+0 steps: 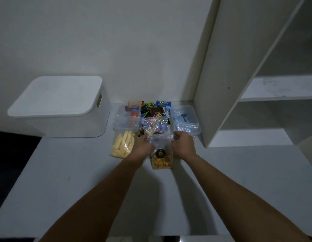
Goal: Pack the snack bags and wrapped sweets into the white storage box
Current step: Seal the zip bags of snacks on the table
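With both hands on the clear tub [156, 127] of sweets, left hand [143, 145] and right hand [182, 143] gripping its near corners, the lid is still on the box [64, 109] at bench left. Risk: the tub tips and sweets spill, or it drags the snack bag [161, 158] below it.

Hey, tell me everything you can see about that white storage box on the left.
The white storage box sits at the back left of the table, against the wall, beside the clear snack containers. It looks like matte white plastic with rounded corners. A flat white lid lies closed on top, so the inside is hidden. A slot handle is cut into its right end. Neither hand touches it; whether the nearest clear container touches it is unclear.
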Motion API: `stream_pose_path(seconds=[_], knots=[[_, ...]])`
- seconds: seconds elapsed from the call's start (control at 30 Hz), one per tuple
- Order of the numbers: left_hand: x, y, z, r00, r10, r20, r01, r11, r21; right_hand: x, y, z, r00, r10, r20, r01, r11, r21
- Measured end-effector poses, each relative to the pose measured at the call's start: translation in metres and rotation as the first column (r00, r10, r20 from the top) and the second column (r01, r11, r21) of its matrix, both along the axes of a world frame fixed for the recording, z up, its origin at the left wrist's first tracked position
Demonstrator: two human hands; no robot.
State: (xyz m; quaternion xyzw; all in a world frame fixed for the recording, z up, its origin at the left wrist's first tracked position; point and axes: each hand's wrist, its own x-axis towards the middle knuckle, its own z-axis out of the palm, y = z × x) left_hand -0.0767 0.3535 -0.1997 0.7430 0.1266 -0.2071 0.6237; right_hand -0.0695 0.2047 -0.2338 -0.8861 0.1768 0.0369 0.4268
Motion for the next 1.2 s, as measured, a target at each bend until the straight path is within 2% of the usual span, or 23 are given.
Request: stream_pose_path(seconds=[0.17,0.37,0.53,0.6,0.67,0.77,0.87,1.07,1.2], knots=[[-0.023,0.013,-0.01,0.989,0.068,0.129,-0.071,0.997,0.016,-0.019,0.002,-0.011,0.985,-0.033,0.168,0.034,0.999,0.001],[-0.048,0.023,-0.023,0.966,0.064,0.251,-0.072,0.997,0.025,-0.041,0.023,-0.013,0.967,0.013,0.253,-0.03,0.997,0.064],[-0.044,0.05,-0.034,0.91,0.097,0.403,-0.189,0.962,0.196,-0.046,0.031,-0.005,0.961,0.002,0.275,-0.028,0.995,0.093],[-0.043,0.061,-0.035,0.879,0.076,0.471,-0.199,0.955,0.219,-0.049,0.034,0.0,0.958,0.017,0.288,-0.049,0.993,0.104],[-0.043,0.068,-0.033,0.873,0.108,0.475,-0.215,0.96,0.177,-0.052,0.037,0.005,0.959,0.004,0.283,-0.041,0.991,0.125],[-0.042,0.074,-0.029,0.896,0.182,0.404,-0.229,0.971,0.069,-0.054,0.038,0.006,0.959,-0.034,0.281,-0.009,0.988,0.153],[-0.041,0.078,-0.025,0.898,0.176,0.403,-0.212,0.976,0.045,-0.059,0.039,0.009,0.953,-0.062,0.296,0.007,0.983,0.184],[-0.04,0.082,-0.013,0.866,0.119,0.485,-0.194,0.975,0.107,-0.063,0.042,0.018,0.93,0.002,0.367,-0.022,0.998,0.052],[-0.036,0.082,-0.01,0.82,0.069,0.568,-0.204,0.963,0.177,-0.062,0.047,0.024,0.942,0.086,0.325,-0.061,0.994,-0.085]])
